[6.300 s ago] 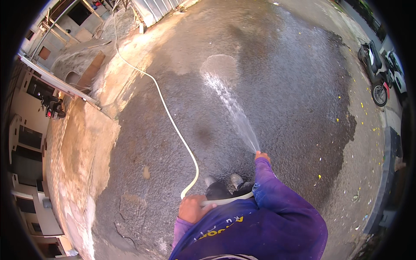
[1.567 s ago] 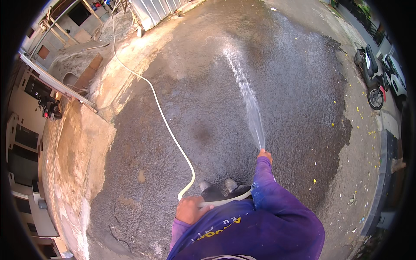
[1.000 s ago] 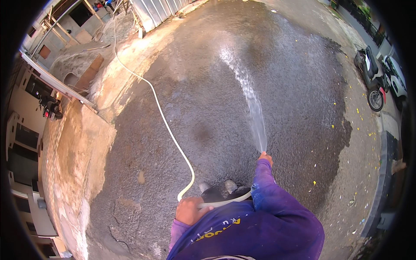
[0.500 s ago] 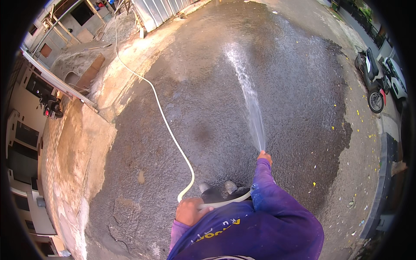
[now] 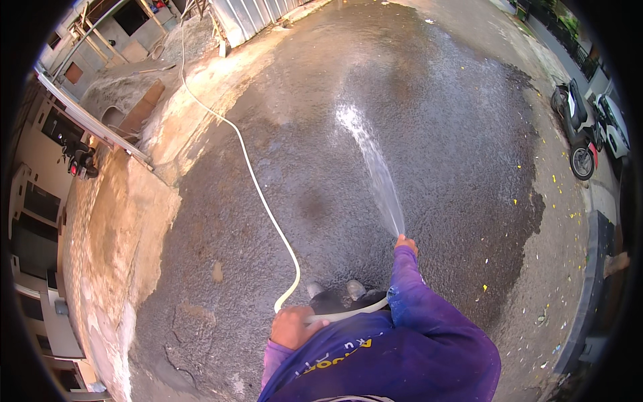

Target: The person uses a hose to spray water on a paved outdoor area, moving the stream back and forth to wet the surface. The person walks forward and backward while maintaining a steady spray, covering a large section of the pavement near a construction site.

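Observation:
A cream-coloured garden hose (image 5: 271, 218) crosses the wet asphalt from the far left and bends in front of me. My left hand (image 5: 292, 327) is closed around it at waist height. From there the hose runs to the right, across my body, and passes behind my purple sleeve. My right hand (image 5: 406, 245) is stretched forward, its fingers closed round the hose's end, which they mostly hide. A spreading stream of water (image 5: 376, 171) leaves that hand and splashes onto the ground ahead, slightly to the left.
Dark wet asphalt (image 5: 455, 174) surrounds my shoes (image 5: 355, 289). Parked scooters (image 5: 581, 130) stand on the right and a motorbike (image 5: 82, 161) on the left. A corrugated metal fence (image 5: 251, 19) and a grey sand heap (image 5: 114, 94) lie at the far left. Yellow bits dot the right edge.
The water now lands nearer to me and a little further left. My right hand has shifted slightly left; my left hand keeps its hold on the hose.

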`<state>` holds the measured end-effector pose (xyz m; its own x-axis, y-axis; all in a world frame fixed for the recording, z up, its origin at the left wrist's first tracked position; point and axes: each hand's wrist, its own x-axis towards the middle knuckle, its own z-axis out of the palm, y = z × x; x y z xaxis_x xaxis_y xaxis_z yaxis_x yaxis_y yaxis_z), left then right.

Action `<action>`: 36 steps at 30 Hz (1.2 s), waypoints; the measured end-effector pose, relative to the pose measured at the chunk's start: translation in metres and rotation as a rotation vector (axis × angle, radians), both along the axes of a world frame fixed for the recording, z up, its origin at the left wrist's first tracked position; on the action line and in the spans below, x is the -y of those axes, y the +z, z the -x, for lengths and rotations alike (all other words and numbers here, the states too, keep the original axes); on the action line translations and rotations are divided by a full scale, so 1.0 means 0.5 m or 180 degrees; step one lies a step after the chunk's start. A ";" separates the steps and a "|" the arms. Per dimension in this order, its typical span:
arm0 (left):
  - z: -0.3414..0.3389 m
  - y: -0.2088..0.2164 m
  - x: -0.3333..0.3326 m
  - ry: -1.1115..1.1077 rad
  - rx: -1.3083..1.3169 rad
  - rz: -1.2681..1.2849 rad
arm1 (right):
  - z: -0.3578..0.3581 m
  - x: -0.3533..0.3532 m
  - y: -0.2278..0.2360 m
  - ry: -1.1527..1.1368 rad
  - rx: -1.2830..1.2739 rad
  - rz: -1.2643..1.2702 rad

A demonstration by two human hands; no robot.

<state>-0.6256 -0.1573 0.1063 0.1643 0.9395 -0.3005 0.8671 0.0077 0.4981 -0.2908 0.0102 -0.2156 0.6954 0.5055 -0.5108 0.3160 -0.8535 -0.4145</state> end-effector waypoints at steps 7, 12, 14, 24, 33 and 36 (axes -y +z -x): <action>0.002 -0.010 0.000 -0.0002 0.0058 0.0008 | -0.006 -0.006 -0.009 -0.0013 0.0058 -0.0104; 0.001 -0.009 -0.002 -0.0004 0.0064 0.0016 | -0.002 -0.010 -0.009 -0.0033 0.0054 -0.0141; 0.002 -0.010 -0.004 -0.0029 0.0038 0.0017 | -0.005 -0.012 -0.013 0.0031 0.0049 -0.0101; 0.010 -0.017 -0.007 -0.0001 0.0058 0.0018 | 0.035 -0.011 0.001 0.0421 -0.0103 0.0379; 0.010 -0.009 -0.012 0.0136 0.0076 -0.0022 | 0.056 -0.041 0.018 0.0345 -0.0156 0.0127; 0.007 0.003 -0.020 0.0203 0.0056 0.0016 | 0.057 -0.058 0.000 0.0461 -0.0109 0.0127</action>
